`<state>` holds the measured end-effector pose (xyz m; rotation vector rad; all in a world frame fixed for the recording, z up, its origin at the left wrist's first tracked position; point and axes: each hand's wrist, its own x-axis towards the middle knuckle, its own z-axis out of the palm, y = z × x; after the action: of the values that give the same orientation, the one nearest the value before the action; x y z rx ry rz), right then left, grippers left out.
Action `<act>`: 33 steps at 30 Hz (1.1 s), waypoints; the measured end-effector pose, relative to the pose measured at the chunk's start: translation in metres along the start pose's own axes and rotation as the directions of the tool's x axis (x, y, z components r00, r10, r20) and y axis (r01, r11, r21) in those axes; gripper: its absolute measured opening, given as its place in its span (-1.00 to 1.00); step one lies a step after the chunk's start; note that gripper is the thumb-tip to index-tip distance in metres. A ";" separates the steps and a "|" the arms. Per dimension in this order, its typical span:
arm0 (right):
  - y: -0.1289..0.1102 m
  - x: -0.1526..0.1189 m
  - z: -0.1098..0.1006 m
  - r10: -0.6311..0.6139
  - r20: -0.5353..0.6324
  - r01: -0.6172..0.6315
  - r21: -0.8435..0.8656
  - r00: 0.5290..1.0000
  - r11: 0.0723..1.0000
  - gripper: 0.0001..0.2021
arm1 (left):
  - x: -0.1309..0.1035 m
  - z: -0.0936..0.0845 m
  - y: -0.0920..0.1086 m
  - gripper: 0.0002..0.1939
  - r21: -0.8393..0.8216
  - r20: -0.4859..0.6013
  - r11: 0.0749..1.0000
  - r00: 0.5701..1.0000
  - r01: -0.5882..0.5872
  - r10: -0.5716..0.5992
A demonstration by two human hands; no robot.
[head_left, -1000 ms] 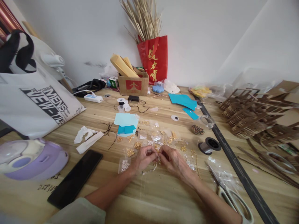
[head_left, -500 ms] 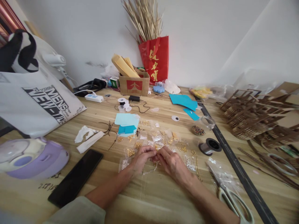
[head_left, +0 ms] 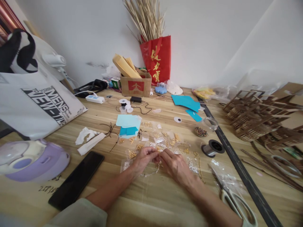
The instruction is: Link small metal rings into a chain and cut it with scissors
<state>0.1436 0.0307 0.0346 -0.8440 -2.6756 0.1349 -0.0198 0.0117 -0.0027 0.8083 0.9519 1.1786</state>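
Observation:
Fingertips of my left hand (head_left: 147,157) and my right hand (head_left: 173,161) meet over the middle of the table, both closed in a pinch. A thin silvery chain (head_left: 151,174) hangs from between them and curves left onto the tabletop. The exact piece at the fingertips is hidden. Around my hands lie small clear bags of gold findings (head_left: 139,147), a bag of silver rings (head_left: 126,165) at the left and another bag of rings (head_left: 193,164) at the right. Beside that one runs a gold chain (head_left: 200,170).
A black phone (head_left: 77,179) and a purple-white device (head_left: 38,160) lie left. At right are a wire spool (head_left: 212,148), a bead jar (head_left: 201,131) and large scissors (head_left: 233,198). Blue sheets (head_left: 186,103), a cardboard box (head_left: 136,86) and a red bag (head_left: 157,60) stand farther back.
The hanging chain has shifted slightly, its free end now reaching farther left. Both hands stay pinched together in nearly the same place.

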 end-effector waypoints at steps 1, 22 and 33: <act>0.002 0.000 0.000 0.017 -0.018 -0.016 0.065 1.000 0.998 -0.83 | 0.000 0.000 0.000 -0.69 0.004 0.008 1.000 1.000 -0.012 0.012; 0.010 0.009 -0.008 0.349 0.203 -0.383 0.710 0.915 0.591 -0.85 | -0.005 0.007 0.012 -0.69 0.176 -0.013 0.974 0.989 -0.142 0.146; 0.017 0.007 -0.003 0.302 0.246 -0.369 0.797 0.921 0.478 -0.80 | -0.007 0.007 0.014 -0.75 0.238 -0.016 0.962 0.990 -0.132 0.139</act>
<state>0.1482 0.0487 0.0366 -0.9809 -2.0050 1.4428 -0.0190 0.0074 0.0140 1.0617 1.0923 1.2129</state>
